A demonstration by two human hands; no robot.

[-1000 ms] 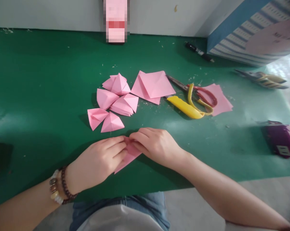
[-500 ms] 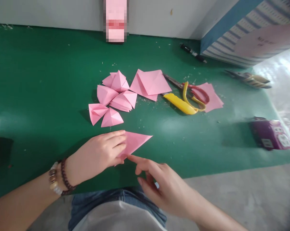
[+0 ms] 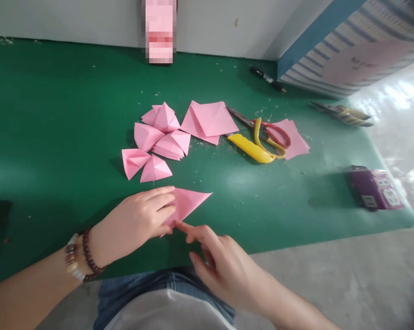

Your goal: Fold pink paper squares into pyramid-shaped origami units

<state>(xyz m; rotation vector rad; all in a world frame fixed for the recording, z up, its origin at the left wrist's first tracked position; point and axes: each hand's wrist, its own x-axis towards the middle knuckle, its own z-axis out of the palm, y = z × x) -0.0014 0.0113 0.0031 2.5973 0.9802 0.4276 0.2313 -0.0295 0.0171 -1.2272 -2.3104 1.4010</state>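
Observation:
A folded pink sheet of paper [image 3: 189, 200] lies on the green tabletop, its pointed corner toward the right. My left hand [image 3: 150, 211] rests palm down over the sheet's left part, fingers stretched out, pressing it on the table. What is under that palm is hidden. With its index fingertip, my right hand [image 3: 215, 259] touches the lower edge of the sheet near my left thumb. Its thumb stands apart from the index finger, and the other fingers are bent. Just beyond my hands sit several folded pink paper pieces [image 3: 156, 168].
Flat pink sheets [image 3: 214, 118] lie behind, beside red-handled scissors [image 3: 278, 134] and a yellow toothed cutter [image 3: 251, 149] overlapping more pink paper [image 3: 298, 140]. A pen [image 3: 267, 79], pliers [image 3: 344, 113] and a purple box [image 3: 377, 188] are farther right. A striped box [image 3: 351, 55] stands behind.
The whole view has shifted slightly, so the things sit a little farther left in the picture. My right fingertip stays at the paper's lower edge; my left hand keeps its place on the paper.

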